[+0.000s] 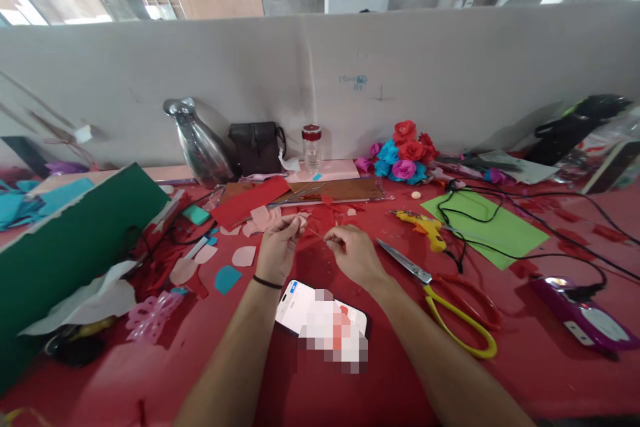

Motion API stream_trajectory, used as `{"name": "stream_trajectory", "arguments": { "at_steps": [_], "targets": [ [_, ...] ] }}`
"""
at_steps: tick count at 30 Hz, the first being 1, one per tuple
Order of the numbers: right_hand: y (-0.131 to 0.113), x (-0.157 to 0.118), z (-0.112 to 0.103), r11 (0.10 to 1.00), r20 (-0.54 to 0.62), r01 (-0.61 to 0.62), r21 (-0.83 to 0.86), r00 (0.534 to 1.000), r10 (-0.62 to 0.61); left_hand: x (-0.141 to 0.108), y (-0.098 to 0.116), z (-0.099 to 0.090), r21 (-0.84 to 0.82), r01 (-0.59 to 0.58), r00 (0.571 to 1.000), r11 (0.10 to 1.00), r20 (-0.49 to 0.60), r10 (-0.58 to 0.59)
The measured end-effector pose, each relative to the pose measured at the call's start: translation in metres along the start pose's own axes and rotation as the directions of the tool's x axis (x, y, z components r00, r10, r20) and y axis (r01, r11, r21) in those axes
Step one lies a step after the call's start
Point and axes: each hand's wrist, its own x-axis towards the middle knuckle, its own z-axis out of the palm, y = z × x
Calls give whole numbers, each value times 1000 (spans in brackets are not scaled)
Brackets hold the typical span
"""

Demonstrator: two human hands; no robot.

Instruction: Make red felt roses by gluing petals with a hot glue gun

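My left hand (281,248) is closed in a pinch, with a small pale pink paper piece (303,222) at its fingertips. From there a thin wire-like stem (315,233) runs to my right hand (354,252), whose fingers are pinched on its other end. Both hands are above the red table, just beyond a lit phone (320,323) lying face up. Cut pink paper petals (244,256) lie left of my left hand, along with a blue petal (227,279). Right of my right hand rest large scissors (425,280) and a yellow glue gun (425,230).
A steel jug (203,143), a dark bag (257,149) and a lidded glass jar (313,147) stand along the partition. Paper flowers (405,153) sit at the back. Black cables cross green paper (487,227) near a purple power strip (583,317). A green board (80,260) leans at left.
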Motion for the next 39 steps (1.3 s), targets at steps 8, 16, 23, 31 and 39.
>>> {"name": "stream_trajectory", "arguments": {
  "at_steps": [8, 16, 23, 31, 39],
  "targets": [
    [3, -1, 2, 970, -32, -141, 197, 988, 150, 3, 0, -10, 165, -18, 980, 986, -193, 50],
    [3, -1, 6, 980, 42, -136, 143, 991, 131, -8, 2, 5, 101, 35, 996, 994, -83, -27],
    [3, -1, 7, 981, 41, -155, 115, 988, 151, -9, 1, 6, 91, 41, 996, 995, -83, -33],
    [-5, -1, -3, 955, 98, -146, 257, 987, 125, -13, -4, 11, 134, 27, 1000, 991, 8, -28],
    [4, 4, 0, 791, 54, -228, 569, 969, 240, -25, -6, 23, 321, 5, 985, 947, 163, -60]
  ]
}}
